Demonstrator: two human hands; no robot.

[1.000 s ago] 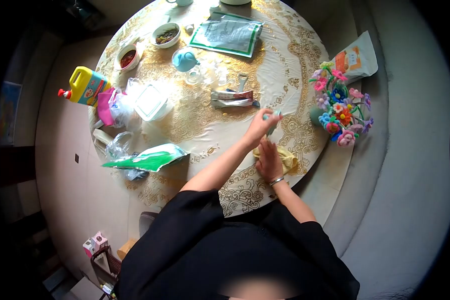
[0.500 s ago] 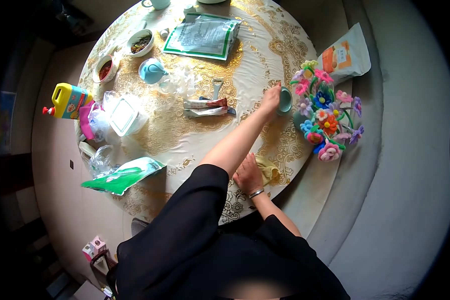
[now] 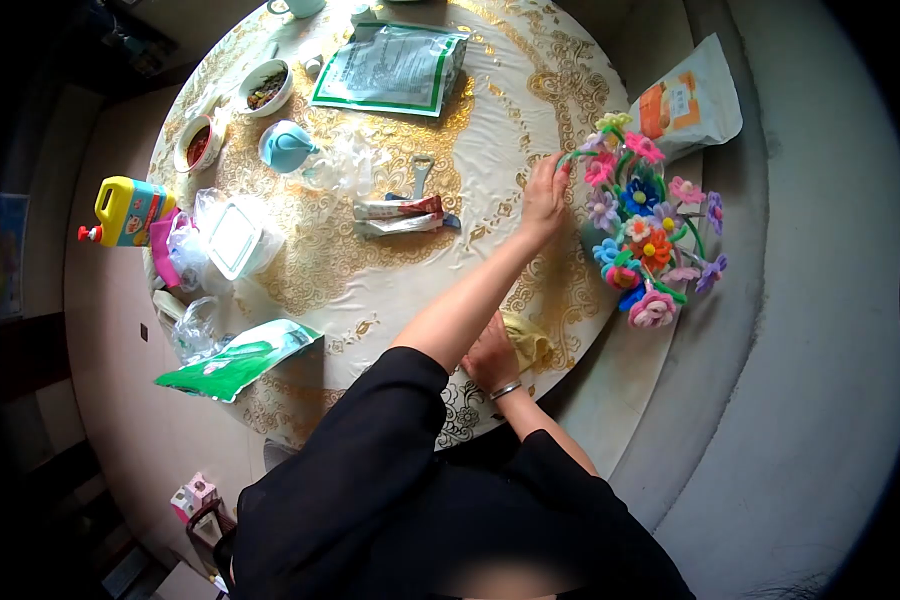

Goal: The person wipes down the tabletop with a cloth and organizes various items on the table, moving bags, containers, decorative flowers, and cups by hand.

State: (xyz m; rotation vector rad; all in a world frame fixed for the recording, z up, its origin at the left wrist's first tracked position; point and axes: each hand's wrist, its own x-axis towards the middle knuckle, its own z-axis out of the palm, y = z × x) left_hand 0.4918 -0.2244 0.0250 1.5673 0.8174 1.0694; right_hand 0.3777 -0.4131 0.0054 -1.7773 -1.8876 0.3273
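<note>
My left hand [image 3: 544, 200] is at the flowers' [image 3: 651, 242] nine-o'clock edge, fingers bent; I cannot tell whether they grip anything. My right hand [image 3: 491, 358] touches the cloth [image 3: 528, 341] at its two o'clock, fingertips hidden, grip unclear.

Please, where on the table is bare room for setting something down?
Bare tablecloth shows between the packets and the green bag, and between the silver pouch and the flowers. Crowded: left side, with yellow bottle, tub, clear bag.
</note>
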